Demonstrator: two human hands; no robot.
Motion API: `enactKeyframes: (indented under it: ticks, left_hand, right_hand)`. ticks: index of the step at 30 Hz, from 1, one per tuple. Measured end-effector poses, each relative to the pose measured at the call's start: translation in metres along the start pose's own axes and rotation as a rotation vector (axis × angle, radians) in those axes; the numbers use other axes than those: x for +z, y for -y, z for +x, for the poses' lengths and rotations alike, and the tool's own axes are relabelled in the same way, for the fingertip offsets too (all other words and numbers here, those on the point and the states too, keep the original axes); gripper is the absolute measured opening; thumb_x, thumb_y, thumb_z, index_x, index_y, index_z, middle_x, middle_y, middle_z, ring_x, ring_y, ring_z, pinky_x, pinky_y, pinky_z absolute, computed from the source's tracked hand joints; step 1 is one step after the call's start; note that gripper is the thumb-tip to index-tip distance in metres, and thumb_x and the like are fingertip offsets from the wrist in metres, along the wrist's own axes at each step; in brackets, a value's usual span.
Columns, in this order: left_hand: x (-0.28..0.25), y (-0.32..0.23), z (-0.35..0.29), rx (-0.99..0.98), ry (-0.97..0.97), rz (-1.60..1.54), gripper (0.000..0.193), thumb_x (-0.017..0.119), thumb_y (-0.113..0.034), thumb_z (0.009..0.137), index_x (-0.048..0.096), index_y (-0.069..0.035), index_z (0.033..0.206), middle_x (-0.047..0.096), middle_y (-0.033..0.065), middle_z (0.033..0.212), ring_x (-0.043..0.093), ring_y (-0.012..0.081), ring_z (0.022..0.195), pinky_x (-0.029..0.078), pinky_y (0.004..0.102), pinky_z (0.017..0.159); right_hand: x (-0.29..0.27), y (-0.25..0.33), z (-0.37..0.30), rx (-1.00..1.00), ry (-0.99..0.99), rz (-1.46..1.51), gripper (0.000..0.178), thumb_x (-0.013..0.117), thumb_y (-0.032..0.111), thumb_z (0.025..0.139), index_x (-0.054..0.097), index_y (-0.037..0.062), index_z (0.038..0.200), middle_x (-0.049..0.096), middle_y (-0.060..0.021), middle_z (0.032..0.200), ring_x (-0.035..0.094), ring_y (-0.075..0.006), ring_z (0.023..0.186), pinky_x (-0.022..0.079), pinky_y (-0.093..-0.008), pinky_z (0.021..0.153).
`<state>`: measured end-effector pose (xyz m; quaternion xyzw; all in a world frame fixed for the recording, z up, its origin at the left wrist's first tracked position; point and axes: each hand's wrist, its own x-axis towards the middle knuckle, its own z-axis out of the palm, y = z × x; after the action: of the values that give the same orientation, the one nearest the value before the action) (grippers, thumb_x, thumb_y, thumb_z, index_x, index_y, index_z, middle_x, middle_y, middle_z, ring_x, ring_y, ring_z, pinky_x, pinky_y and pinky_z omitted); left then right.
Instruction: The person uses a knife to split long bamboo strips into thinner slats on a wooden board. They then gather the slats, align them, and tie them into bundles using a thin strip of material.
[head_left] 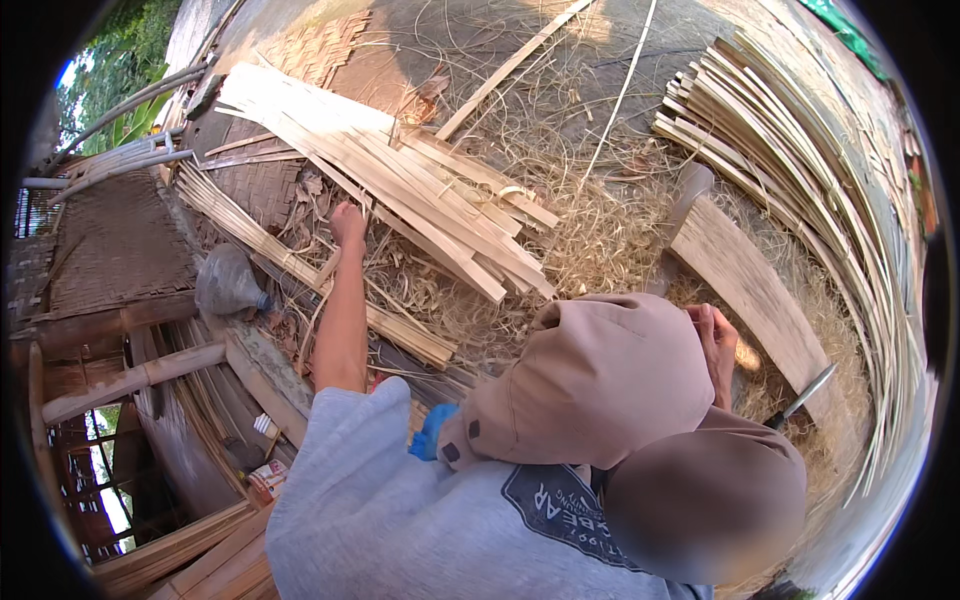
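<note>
My left hand (348,225) reaches out, closed, at the near edge of a spread pile of flat, pale bamboo strips (400,180). What its fingers grip, if anything, I cannot make out. Below that arm lies a bundle of narrower bamboo strips (270,245). My right hand (714,345) is partly hidden by a brown cap (620,370); its visible fingers are bent and close together, and what they hold is hidden. Beside it a wide wooden plank (745,285) slants down to the right. A knife (805,393) with a dark handle rests across the plank's lower end.
A long stack of bamboo strips (790,150) curves along the right. Curly shavings (610,240) cover the ground between. A clear plastic jug (228,282) lies at the left, near a wooden frame (135,380). One long strip (515,68) lies at the back.
</note>
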<state>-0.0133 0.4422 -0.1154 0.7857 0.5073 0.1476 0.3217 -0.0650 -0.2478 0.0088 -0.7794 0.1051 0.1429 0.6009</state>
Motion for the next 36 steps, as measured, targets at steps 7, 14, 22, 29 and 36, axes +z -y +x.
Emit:
enactKeyframes:
  ticks: [7,14,22,29,36]
  left_hand:
    - [-0.004,0.036,-0.004,0.303,0.124,0.435,0.037,0.066,-0.025,0.090,0.068,-0.004,0.120,0.065,0.0203,0.121,0.063,0.0385,0.112,0.047,0.0472,0.099]
    - [-0.016,0.001,-0.056,0.368,-0.014,0.690,0.026,0.059,-0.015,0.094,0.056,-0.003,0.117,0.059,0.0211,0.124,0.060,0.0411,0.115,0.047,0.0531,0.094]
    - [-0.035,-0.038,-0.065,0.300,-0.046,0.457,0.045,0.068,-0.039,0.091,0.059,-0.003,0.117,0.072,0.0194,0.092,0.068,0.0427,0.090,0.051,0.0542,0.081]
    - [-0.033,-0.002,-0.052,0.171,-0.081,0.074,0.049,0.071,-0.053,0.089,0.077,-0.006,0.098,0.072,0.0201,0.087,0.067,0.0368,0.083,0.050,0.0483,0.077]
    - [-0.032,-0.012,-0.046,0.291,-0.094,-0.342,0.037,0.074,-0.038,0.093,0.075,-0.001,0.093,0.058,0.0027,0.068,0.045,0.0118,0.060,0.036,0.0320,0.055]
  right_hand:
    - [-0.006,0.005,0.004,-0.012,0.009,-0.063,0.047,0.051,0.038,0.108,0.069,-0.0055,0.106,0.072,-0.0123,0.092,0.069,-0.0154,0.076,0.055,-0.0284,0.072]
    - [-0.089,0.042,0.039,0.004,0.057,-0.400,0.043,0.054,0.035,0.107,0.070,-0.0034,0.099,0.071,-0.0095,0.087,0.062,-0.0133,0.068,0.049,-0.0281,0.066]
    - [-0.060,0.183,0.095,-0.290,0.185,-0.973,0.047,0.057,0.041,0.104,0.071,-0.0013,0.088,0.064,-0.0091,0.067,0.059,-0.0164,0.060,0.048,-0.0355,0.058]
    - [0.177,0.186,0.138,-0.518,0.638,-0.828,0.055,0.046,0.051,0.105,0.073,0.0032,0.102,0.072,-0.0161,0.085,0.068,-0.0246,0.072,0.056,-0.0405,0.064]
    - [0.340,0.179,0.131,-0.545,0.589,-0.544,0.107,0.054,0.085,0.082,0.057,-0.0106,0.130,0.063,-0.0332,0.118,0.065,-0.0407,0.111,0.049,-0.0527,0.101]
